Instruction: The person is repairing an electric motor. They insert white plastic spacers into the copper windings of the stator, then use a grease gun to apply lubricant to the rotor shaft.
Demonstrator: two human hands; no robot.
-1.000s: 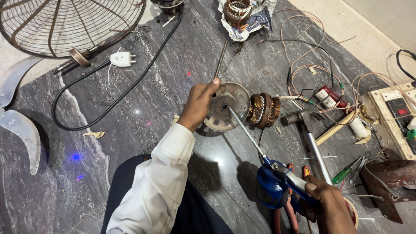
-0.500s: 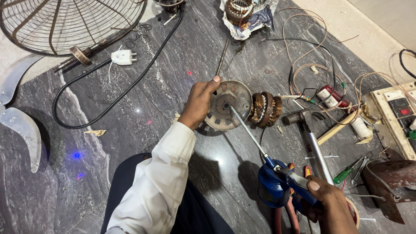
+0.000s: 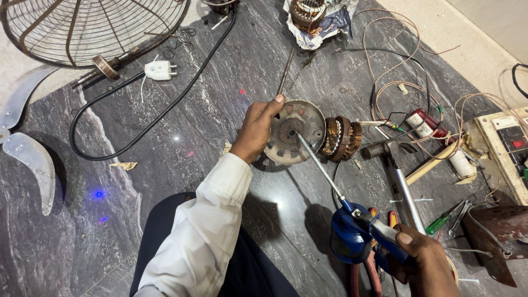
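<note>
Your left hand (image 3: 257,129) grips the rim of the round metal motor end cover (image 3: 295,132), fingers curled over its upper-left edge, holding it tilted up on the dark marble floor (image 3: 165,165). Just beside the cover, on its right and touching it, sits the copper-wound stator (image 3: 342,137).

Your right hand (image 3: 423,261) is closed around the handle of a blue oil can (image 3: 357,239) at the lower right — thumb laid along the top of its lever. The can's long thin metal spout (image 3: 322,170) runs up and to the left, and its tip meets the hub at the centre of the end cover.

Near your right hand a hammer (image 3: 399,176) lies with its head up by the stator and its shiny handle running down toward your wrist. A green-handled screwdriver (image 3: 443,220) lies to the right of that handle. Further right, loose copper wires (image 3: 396,88) loop across the floor toward a switchboard (image 3: 506,143) at the edge of the view.

Well apart, at the upper left, a wire fan guard (image 3: 93,27) rests on the floor with a white plug (image 3: 160,70) and its black cable (image 3: 137,132) just below it — a fan blade (image 3: 33,165) lies at the far left.
</note>
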